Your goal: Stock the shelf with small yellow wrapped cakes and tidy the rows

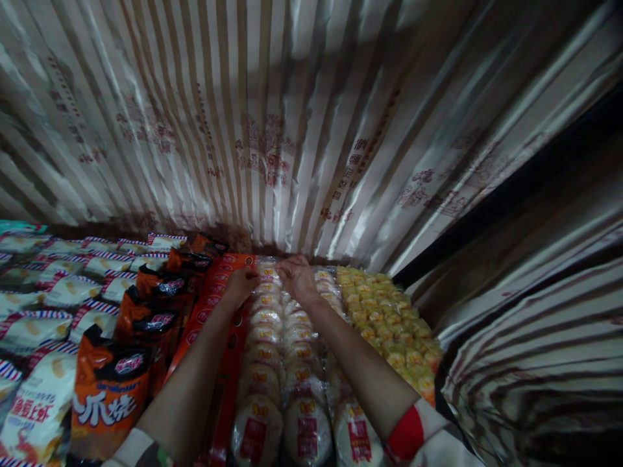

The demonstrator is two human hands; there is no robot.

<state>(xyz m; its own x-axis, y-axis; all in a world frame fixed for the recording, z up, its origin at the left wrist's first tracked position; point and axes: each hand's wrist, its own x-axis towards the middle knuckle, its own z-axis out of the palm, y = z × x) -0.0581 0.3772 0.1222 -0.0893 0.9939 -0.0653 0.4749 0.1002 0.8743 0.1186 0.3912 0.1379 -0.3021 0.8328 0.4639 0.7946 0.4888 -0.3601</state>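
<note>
Both my arms reach to the far end of the rows of round white cakes in clear wrappers point(259, 433). My left hand point(241, 285) has its fingers pinched at the left edge of a wrapped cake point(268, 271) at the back of the left row. At that cake's right edge, my right hand point(296, 277) is bent with thumb and fingers pressed together. The cake lies between my two hands. Dim light and blur hide the exact contact of the fingertips. Under my left forearm runs a red printed box or strip point(207, 308).
Orange and black snack bags point(111, 395) stand in a row to the left, beside white snack bags with striped edges point(36, 399). Small yellow wrapped pieces point(384, 311) fill the right side. Behind hangs a pleated, printed curtain point(272, 149), with a dark pole point(467, 194) at right.
</note>
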